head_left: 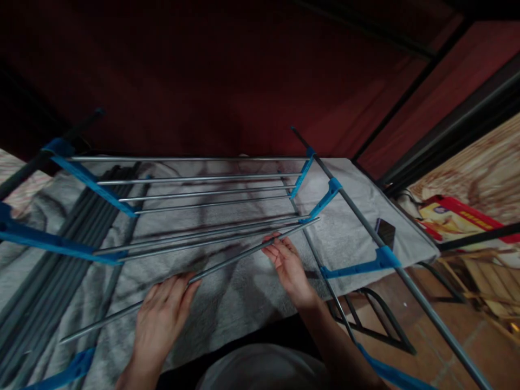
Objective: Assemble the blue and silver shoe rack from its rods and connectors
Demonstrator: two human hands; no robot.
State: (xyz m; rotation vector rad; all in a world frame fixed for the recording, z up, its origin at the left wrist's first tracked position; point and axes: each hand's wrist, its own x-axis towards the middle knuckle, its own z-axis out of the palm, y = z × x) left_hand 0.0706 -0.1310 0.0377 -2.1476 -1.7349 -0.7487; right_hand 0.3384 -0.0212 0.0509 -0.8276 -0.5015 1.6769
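Rod [227, 259] runs diagonally, lower left to upper right; left hand [162, 314] loosely curled on it, right hand [286, 265] fingers pinching it nearer socket [311, 219].

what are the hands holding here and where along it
Both hold one loose metal rod: the left hand near its middle, the right hand closer to its far end, by the blue bracket.
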